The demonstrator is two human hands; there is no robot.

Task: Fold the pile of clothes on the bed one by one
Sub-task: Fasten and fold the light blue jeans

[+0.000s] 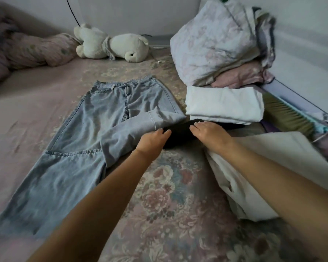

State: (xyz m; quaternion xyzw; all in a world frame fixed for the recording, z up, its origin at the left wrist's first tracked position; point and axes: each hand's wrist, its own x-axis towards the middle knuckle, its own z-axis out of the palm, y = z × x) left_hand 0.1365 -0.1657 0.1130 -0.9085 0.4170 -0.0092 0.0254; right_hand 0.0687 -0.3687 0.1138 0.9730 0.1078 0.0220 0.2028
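Note:
Light blue jeans (95,118) lie flat on the bed, waistband at the far end. One leg runs toward me at the left; the other leg is folded back so its hem lies across the crotch area. My left hand (151,141) rests on that folded leg with fingers straight. My right hand (208,132) lies flat, fingers straight, on a black garment (180,133) between the jeans and a folded white cloth (223,104). A cream garment (254,176) lies under my right forearm.
The floral bedsheet (169,205) covers the bed. A white stuffed bear (112,45) lies at the far side, a rolled purple quilt (27,52) at the far left. A bundled pale quilt (222,40) is stacked on pink bedding at the right, by the wall.

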